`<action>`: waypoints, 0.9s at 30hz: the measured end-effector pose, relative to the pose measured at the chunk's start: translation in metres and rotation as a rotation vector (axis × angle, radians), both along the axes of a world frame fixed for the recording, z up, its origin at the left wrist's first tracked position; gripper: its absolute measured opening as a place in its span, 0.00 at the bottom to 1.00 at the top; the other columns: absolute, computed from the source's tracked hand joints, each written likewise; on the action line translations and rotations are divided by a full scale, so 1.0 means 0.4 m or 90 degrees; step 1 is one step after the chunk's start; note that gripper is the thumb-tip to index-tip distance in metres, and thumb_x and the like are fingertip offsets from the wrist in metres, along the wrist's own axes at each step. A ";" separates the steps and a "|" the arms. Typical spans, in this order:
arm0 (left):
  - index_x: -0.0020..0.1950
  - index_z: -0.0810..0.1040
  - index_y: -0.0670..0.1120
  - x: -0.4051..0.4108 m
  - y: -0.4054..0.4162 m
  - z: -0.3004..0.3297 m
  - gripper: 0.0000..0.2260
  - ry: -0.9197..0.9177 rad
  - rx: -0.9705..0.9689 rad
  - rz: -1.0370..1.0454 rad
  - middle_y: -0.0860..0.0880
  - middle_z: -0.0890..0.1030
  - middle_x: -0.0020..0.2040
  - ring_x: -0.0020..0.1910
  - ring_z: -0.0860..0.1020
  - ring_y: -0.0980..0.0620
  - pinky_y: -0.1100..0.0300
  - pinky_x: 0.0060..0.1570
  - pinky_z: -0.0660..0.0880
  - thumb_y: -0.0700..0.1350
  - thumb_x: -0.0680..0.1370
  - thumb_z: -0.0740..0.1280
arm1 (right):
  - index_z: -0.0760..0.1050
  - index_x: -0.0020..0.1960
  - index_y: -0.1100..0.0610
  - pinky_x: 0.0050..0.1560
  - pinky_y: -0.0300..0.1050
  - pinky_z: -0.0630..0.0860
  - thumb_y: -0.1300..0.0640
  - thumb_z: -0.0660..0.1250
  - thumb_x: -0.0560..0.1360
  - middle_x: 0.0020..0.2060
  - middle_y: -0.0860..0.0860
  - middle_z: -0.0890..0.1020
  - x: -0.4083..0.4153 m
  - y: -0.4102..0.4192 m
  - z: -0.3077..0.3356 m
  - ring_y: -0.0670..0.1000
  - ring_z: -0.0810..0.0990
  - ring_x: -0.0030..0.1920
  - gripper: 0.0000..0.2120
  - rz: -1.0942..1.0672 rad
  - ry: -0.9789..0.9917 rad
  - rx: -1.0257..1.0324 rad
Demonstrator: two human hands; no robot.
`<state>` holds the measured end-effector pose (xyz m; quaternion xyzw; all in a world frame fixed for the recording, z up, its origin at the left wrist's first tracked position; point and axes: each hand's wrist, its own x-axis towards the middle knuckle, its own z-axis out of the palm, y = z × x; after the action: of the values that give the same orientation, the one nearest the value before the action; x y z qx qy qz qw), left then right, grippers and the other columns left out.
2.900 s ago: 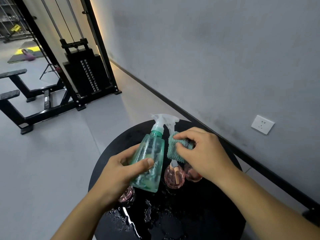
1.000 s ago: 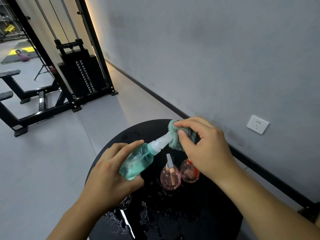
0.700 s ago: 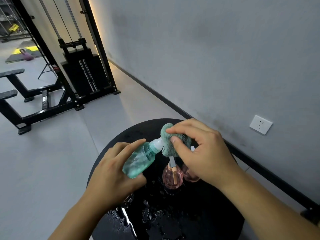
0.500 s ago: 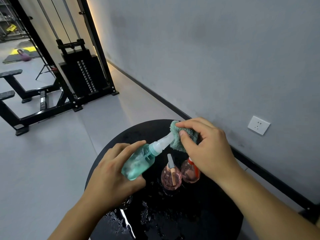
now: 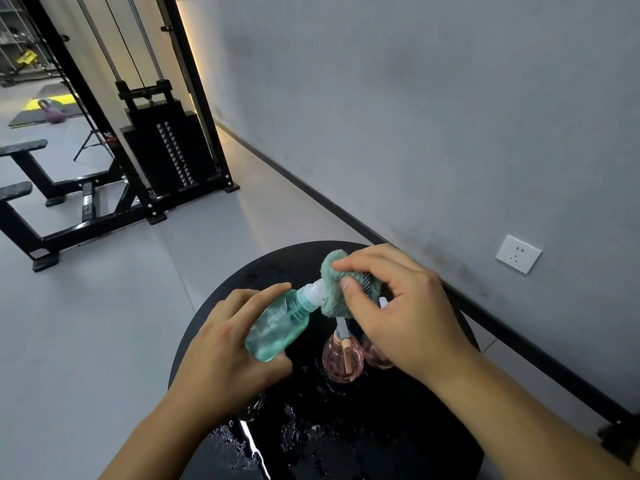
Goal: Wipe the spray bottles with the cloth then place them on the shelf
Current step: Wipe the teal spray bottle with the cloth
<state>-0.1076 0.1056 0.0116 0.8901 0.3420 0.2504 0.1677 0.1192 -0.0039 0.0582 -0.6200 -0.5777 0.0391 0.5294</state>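
Teal fuzzy cloth (image 5: 334,292) covers the spray head of the green bottle (image 5: 277,327), so I can't see trigger or nozzle at all; only the white collar w/ its ribbed teal ring shows between cloth and body. My right hand (image 5: 398,317) pinches the cloth round that head, thumb pressing on the near side, index over the top, other fingers curled behind. A patch of dark mesh-like stuff shows by the thumb; can't tell if it's part of the cloth.

Left hand (image 5: 228,351) grips the green bottle's body, index finger stretched along the top, thumb under the base, remaining fingers hidden behind it. Bottle is tilted, neck pointing up and to the right, held above the round black table (image 5: 381,427). Body is translucent green plastic, beaded w/ droplets. Looks filled w/ green-tinted liquid, but level is hard to read.

Under my right hand stand two small round pink bottles: near one (image 5: 343,355) shows a pale sprayer tube and peach trigger; second one (image 5: 375,355) is mostly hidden by my palm. Another glassy object (image 5: 254,407) peeks out below my left hand, too covered to identify. Tabletop is wet, scattered w/ water drops. No shelf is in view.
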 end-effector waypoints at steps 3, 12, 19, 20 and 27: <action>0.74 0.69 0.73 -0.003 0.000 -0.001 0.38 0.006 0.006 0.003 0.68 0.73 0.62 0.60 0.76 0.58 0.54 0.52 0.80 0.57 0.64 0.72 | 0.86 0.54 0.53 0.55 0.28 0.74 0.65 0.74 0.76 0.52 0.42 0.84 0.002 0.000 0.002 0.43 0.83 0.56 0.11 0.025 -0.026 0.006; 0.74 0.69 0.71 0.004 -0.008 0.009 0.38 -0.001 -0.013 0.001 0.68 0.72 0.62 0.59 0.77 0.57 0.53 0.52 0.80 0.56 0.64 0.72 | 0.86 0.54 0.54 0.54 0.28 0.75 0.65 0.74 0.76 0.51 0.42 0.84 0.011 -0.003 -0.001 0.43 0.83 0.55 0.10 0.008 0.002 0.003; 0.73 0.70 0.70 -0.001 -0.014 0.017 0.37 -0.011 -0.049 -0.014 0.67 0.74 0.63 0.59 0.78 0.56 0.55 0.49 0.80 0.55 0.63 0.72 | 0.86 0.55 0.50 0.48 0.26 0.75 0.62 0.73 0.78 0.50 0.39 0.83 0.068 0.020 -0.021 0.39 0.82 0.52 0.10 -0.104 0.079 -0.035; 0.72 0.71 0.70 -0.002 -0.013 0.017 0.37 -0.030 -0.069 -0.015 0.66 0.75 0.63 0.58 0.79 0.56 0.56 0.49 0.80 0.55 0.63 0.73 | 0.86 0.55 0.49 0.48 0.28 0.76 0.60 0.73 0.78 0.50 0.38 0.83 0.076 0.021 -0.024 0.39 0.82 0.52 0.09 -0.113 0.094 -0.041; 0.68 0.74 0.73 0.012 0.000 0.036 0.34 -0.294 -0.439 0.025 0.56 0.86 0.58 0.53 0.88 0.47 0.49 0.52 0.84 0.45 0.68 0.72 | 0.85 0.55 0.46 0.52 0.41 0.83 0.58 0.72 0.79 0.50 0.38 0.84 0.079 0.022 -0.028 0.41 0.82 0.53 0.09 -0.128 0.145 -0.050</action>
<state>-0.1029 0.1056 0.0259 0.6952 0.3762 0.3173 0.5238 0.1507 0.0049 0.0469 -0.6863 -0.4469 0.0788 0.5683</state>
